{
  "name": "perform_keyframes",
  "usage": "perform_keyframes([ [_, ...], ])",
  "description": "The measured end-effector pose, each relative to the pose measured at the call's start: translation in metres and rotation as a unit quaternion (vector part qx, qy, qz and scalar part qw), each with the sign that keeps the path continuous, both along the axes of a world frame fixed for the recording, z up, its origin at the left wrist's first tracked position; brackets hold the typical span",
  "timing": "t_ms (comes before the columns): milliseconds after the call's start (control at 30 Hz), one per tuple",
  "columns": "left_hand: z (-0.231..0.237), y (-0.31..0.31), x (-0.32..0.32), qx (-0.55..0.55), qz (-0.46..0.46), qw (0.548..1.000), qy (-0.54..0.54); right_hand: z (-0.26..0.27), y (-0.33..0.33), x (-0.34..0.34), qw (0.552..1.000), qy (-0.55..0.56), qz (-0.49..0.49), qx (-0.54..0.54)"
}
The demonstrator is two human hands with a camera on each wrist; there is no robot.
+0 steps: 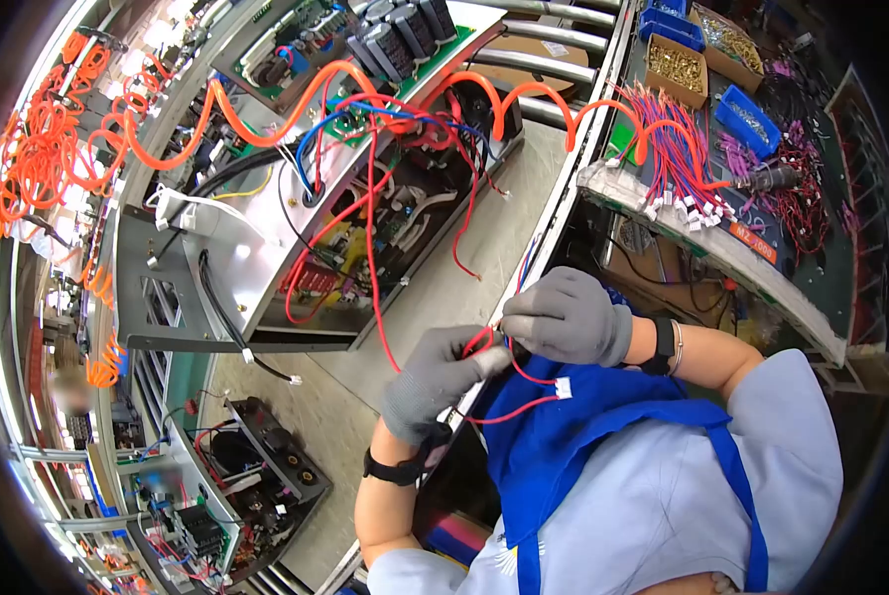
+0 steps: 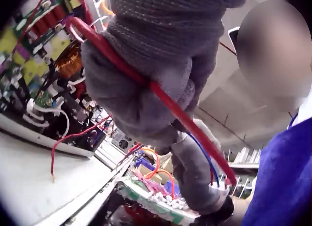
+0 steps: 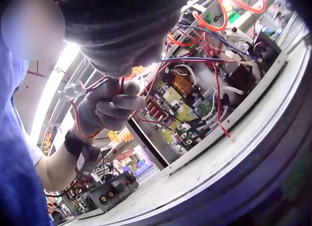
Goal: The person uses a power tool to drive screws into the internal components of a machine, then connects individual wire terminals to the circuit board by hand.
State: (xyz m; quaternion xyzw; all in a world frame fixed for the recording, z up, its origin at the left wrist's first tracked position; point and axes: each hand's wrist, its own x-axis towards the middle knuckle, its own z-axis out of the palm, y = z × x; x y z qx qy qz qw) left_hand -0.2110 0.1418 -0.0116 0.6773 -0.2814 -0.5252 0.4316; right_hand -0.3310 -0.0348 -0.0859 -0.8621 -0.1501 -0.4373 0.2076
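Note:
Both gloved hands meet over the edge of the bench. The left hand point(image 1: 435, 375) grips red wire point(image 1: 514, 409), which runs across the glove and down to a white plug connector point(image 1: 563, 388). In the left wrist view a blue wire point(image 2: 204, 150) also leaves that connector. The right hand point(image 1: 569, 315), fingers curled, pinches the wires right beside the left fingertips; its fingers hide the pinched spot. Left of the hands stands an open metal chassis point(image 1: 266, 268) with circuit boards inside. A long red wire point(image 1: 374, 268) hangs from it toward the left hand.
An orange coiled hose point(image 1: 316, 104) stretches over the chassis. A second open unit point(image 1: 256, 466) stands at lower left. At right, a side table holds bundled red and purple wires point(image 1: 678, 149), a box of brass parts point(image 1: 677, 69) and a blue bin point(image 1: 747, 119).

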Motion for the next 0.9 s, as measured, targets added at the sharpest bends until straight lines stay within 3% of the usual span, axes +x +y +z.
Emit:
perform_keyframes([
  [167, 0.001, -0.005, -0.008, -0.013, 0.028, 0.999, 0.027, 0.004, -0.007, -0.001, 1.0, -0.005, -0.01, -0.021],
  [300, -0.005, 0.002, 0.006, -0.008, 0.088, 0.993, -0.082, 0.001, -0.02, -0.01, 0.998, 0.062, -0.006, -0.018],
  [333, -0.009, 0.005, 0.012, -0.011, 0.091, 0.986, -0.141, -0.001, -0.02, -0.014, 0.99, 0.137, 0.036, -0.014],
  [367, -0.007, 0.006, 0.013, 0.014, 0.051, 0.986, -0.159, -0.003, -0.021, -0.019, 0.976, 0.186, 0.114, 0.013],
  [433, -0.001, 0.005, 0.017, 0.066, -0.029, 0.979, -0.193, 0.014, -0.019, -0.024, 0.976, 0.199, 0.045, 0.071],
  [533, 0.0, 0.002, 0.012, 0.089, -0.087, 0.98, -0.158, 0.045, -0.019, -0.009, 0.993, 0.115, -0.038, 0.0],
  [633, 0.016, -0.002, 0.013, 0.083, -0.103, 0.979, -0.155, 0.01, -0.026, 0.004, 0.977, 0.193, 0.081, -0.049],
  [700, 0.021, -0.002, 0.011, 0.041, -0.067, 0.986, -0.144, 0.004, -0.032, 0.008, 0.981, 0.178, 0.066, -0.037],
  [767, 0.033, -0.004, 0.018, -0.051, 0.053, 0.974, -0.215, 0.011, -0.044, 0.012, 0.982, 0.187, 0.022, -0.03],
  [800, 0.04, -0.007, 0.022, -0.1, 0.113, 0.958, -0.245, 0.02, -0.051, 0.016, 0.995, 0.096, -0.01, 0.0],
  [867, 0.072, -0.022, 0.037, -0.119, 0.192, 0.938, -0.264, 0.04, -0.056, 0.026, 0.999, 0.03, -0.012, -0.023],
  [900, 0.089, -0.031, 0.046, -0.136, 0.19, 0.92, -0.315, 0.046, -0.055, 0.029, 0.999, -0.003, -0.013, -0.034],
])
